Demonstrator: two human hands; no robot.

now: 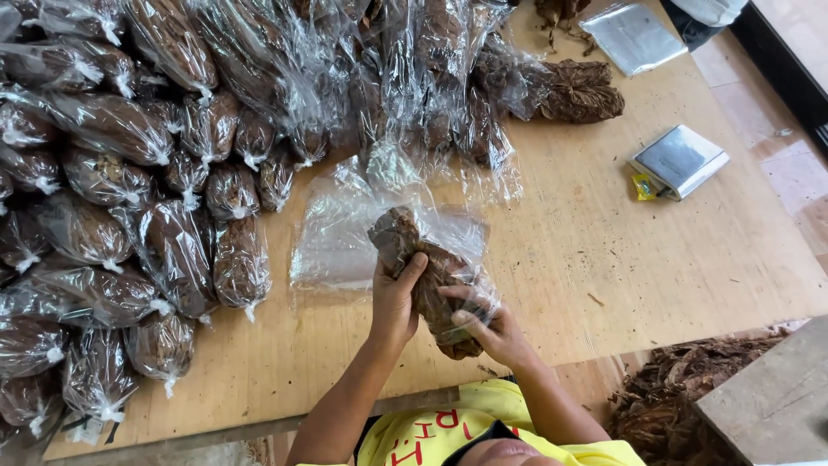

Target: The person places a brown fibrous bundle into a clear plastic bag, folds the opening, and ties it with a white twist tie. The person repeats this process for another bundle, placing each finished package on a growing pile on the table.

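Note:
A bundle of dried brown leaves (424, 267) lies half inside a clear plastic bag (453, 233) above the wooden table (604, 259). My left hand (394, 302) grips the bundle's left side, thumb up against the leaves. My right hand (490, 328) holds the lower right of the bundle through the plastic. The bag's open end flares up and to the right around the leaves.
Many tied clear bags of brown leaves (129, 216) are piled over the table's left and back. Empty flat bags (332, 237) lie beside my hands. An unbagged leaf bundle (578, 91), a stack of flat silvery packets (680, 160) and loose leaves on the floor (664, 397) are to the right.

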